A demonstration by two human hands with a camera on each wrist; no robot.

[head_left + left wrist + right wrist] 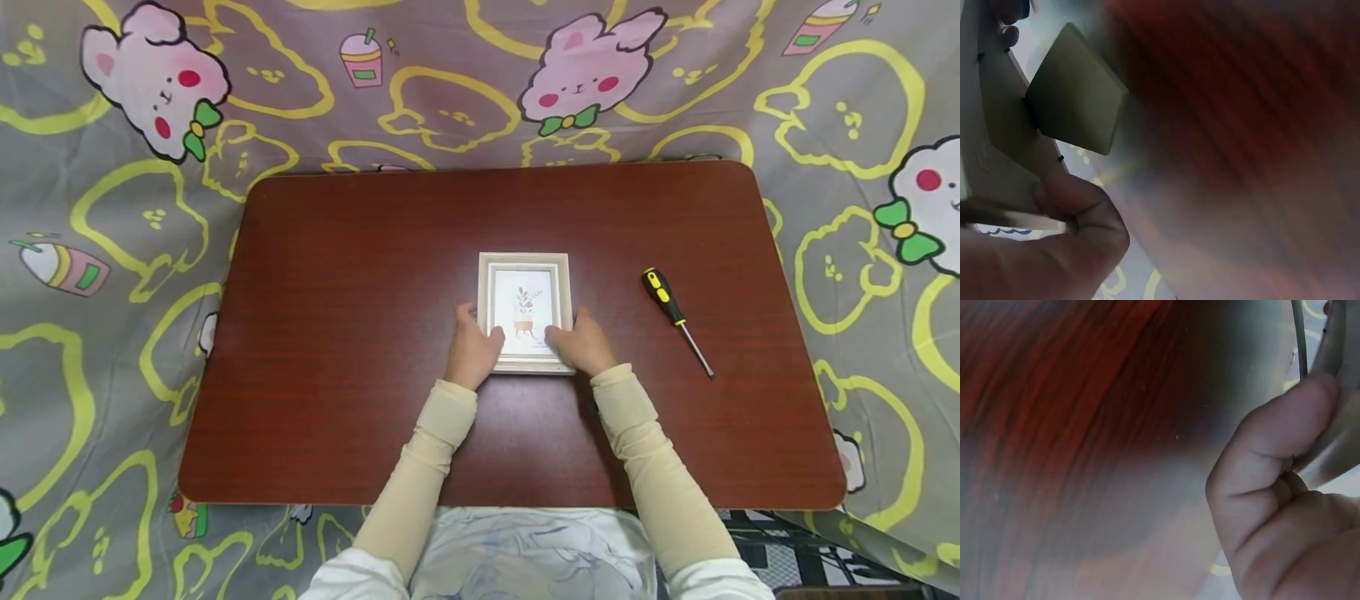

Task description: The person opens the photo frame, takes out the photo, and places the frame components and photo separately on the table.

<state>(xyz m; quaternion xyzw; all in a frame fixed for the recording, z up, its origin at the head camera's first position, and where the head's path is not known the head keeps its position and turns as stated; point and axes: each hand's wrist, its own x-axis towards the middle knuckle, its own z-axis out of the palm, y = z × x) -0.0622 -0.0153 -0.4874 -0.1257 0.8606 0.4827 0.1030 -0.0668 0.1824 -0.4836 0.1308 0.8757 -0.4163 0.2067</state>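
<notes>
A cream picture frame (pixel 523 260) with a potted-plant print (pixel 524 312) faces up, near the middle of the table. My left hand (pixel 474 352) grips its left side, thumb over the front. On the other side my right hand (pixel 587 343) holds it the same way. Seen in the left wrist view, my left hand (pixel 1085 231) has its fingers curled behind the frame's edge, and a flat support flap (pixel 1077 94) sticks out from the back. The right wrist view shows my right hand (pixel 1272 481) with bent fingers against the frame's back edge.
A screwdriver (pixel 677 321) with a black and yellow handle lies to the right of the frame, its tip toward the near right. The reddish-brown table (pixel 337 350) has rounded corners. Patterned cloth (pixel 450 92) hangs behind and around it.
</notes>
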